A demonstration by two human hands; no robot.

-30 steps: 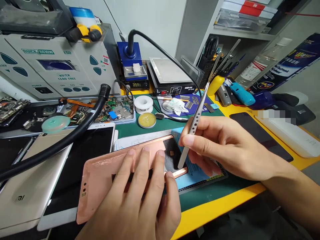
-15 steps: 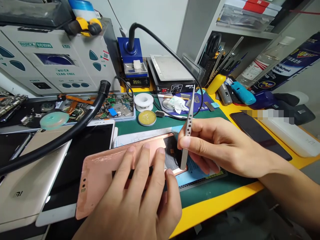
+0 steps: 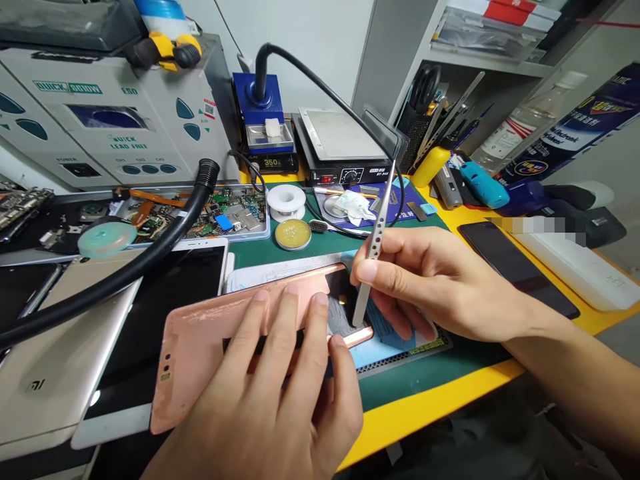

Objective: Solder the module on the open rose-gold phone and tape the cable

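A pink phone back cover (image 3: 197,340) lies at a slant over a light-blue and white sheet, its inner face apparently up. My left hand (image 3: 285,373) holds it down, fingers spread across its middle; the thumb is mostly hidden. At the cover's right end is a black film-like patch (image 3: 343,317) with a small gold spot. My right hand (image 3: 415,287) pinches metal tweezers (image 3: 375,243) with a row of holes. Their fine tips point up and their blunt end meets the black patch near the cover's right edge.
Behind stand a grey rework station (image 3: 125,127), a heating plate (image 3: 340,143), a solder spool (image 3: 286,200) and a yellow paste tin (image 3: 293,233). A black hose (image 3: 165,243) crosses phones at left. A dark phone (image 3: 517,270) lies right, beside a long white box (image 3: 575,263).
The tweezers' blunt end has moved slightly left and up along the black patch, my right hand shifting with it. My left hand stays in place on the cover.
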